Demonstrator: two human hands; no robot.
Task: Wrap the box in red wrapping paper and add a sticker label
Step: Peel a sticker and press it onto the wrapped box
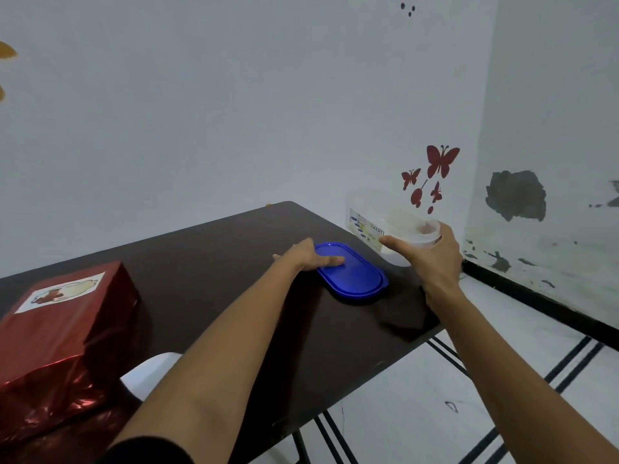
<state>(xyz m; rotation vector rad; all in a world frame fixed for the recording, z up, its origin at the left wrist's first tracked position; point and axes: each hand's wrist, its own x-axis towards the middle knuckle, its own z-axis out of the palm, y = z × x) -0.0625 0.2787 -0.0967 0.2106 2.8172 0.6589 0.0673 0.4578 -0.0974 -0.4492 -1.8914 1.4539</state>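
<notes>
Lidless clear tub (371, 217) in R grip (437, 262)

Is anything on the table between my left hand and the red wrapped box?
Nothing visible. The left hand rests on the blue lid, and only bare dark table lies between it and the red wrapped box. The right hand grips the clear container.

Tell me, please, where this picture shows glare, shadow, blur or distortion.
Head view: glare streaks the crinkled red wrapped box; the right hand, gripping the clear container, throws a soft shadow on the dark table; the container's far rim fades into the pale wall; wide-angle distortion slants table and wall.
</notes>
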